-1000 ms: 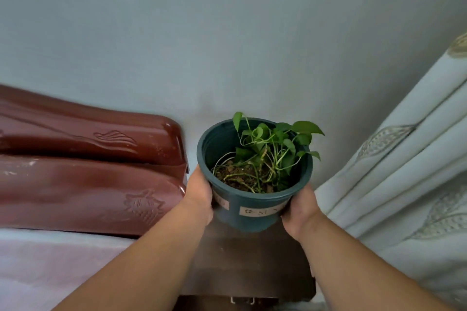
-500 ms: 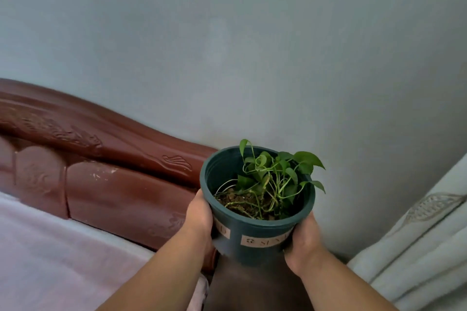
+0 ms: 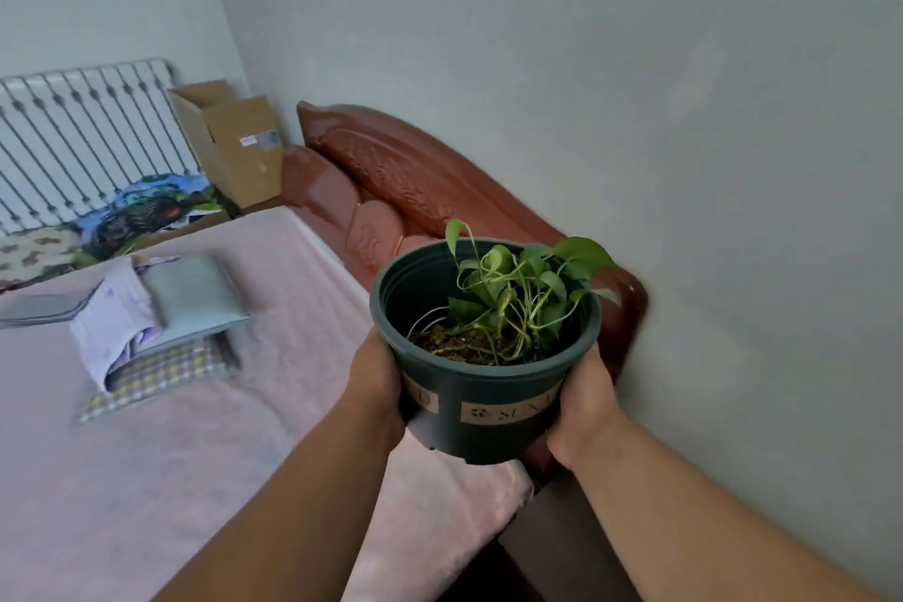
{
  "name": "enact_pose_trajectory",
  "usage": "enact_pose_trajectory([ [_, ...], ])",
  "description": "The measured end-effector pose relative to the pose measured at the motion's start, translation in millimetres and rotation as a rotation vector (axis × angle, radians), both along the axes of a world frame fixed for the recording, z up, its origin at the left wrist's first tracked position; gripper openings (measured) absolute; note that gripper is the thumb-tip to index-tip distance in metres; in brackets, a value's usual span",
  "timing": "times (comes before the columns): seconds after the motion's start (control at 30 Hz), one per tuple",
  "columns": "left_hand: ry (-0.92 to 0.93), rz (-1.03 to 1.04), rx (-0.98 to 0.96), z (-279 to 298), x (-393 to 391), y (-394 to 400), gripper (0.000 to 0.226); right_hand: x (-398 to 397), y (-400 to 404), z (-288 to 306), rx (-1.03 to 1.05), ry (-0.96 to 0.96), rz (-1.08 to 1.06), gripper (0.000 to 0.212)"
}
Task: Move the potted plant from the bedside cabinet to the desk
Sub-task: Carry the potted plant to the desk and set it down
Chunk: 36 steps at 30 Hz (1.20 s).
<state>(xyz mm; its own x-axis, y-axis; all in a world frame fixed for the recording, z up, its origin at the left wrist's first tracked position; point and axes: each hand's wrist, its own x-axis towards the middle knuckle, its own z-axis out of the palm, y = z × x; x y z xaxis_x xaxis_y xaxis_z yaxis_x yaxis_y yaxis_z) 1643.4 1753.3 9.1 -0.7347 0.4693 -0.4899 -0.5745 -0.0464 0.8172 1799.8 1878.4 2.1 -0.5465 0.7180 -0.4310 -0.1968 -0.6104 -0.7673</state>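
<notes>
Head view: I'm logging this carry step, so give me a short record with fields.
plant pot: dark green, upright, lifted clear of any surface
left hand: grips the pot's left side
right hand: grips the pot's right side
plant: small, leafy, in soil
bed: pink cover, under and left of the pot
headboard: red-brown, against the wall
desk: not in view

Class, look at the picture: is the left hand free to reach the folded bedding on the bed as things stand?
Probably not. The left hand and right hand together hold the plant pot in the air, so letting go risks dropping it. The folded bedding lies apart, further left on the bed.
</notes>
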Motion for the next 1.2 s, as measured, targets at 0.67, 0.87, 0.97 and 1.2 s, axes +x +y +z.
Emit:
enact_pose_trajectory([
  [0.67,0.101,0.671,-0.138,44,-145,-526,0.055,-272,-455,29,0.094,-0.017,0.674,0.074],
  [0.87,0.078,0.854,-0.168,50,-160,-678,0.057,-327,-603,32,0.069,0.002,0.862,0.072],
  [0.97,0.070,0.959,-0.160,52,-161,-739,0.057,-349,-664,33,0.068,-0.004,0.968,0.072],
  [1.2,0.070,1.228,-0.065,43,-147,-845,0.063,-379,-781,41,0.095,0.012,1.211,0.071],
])
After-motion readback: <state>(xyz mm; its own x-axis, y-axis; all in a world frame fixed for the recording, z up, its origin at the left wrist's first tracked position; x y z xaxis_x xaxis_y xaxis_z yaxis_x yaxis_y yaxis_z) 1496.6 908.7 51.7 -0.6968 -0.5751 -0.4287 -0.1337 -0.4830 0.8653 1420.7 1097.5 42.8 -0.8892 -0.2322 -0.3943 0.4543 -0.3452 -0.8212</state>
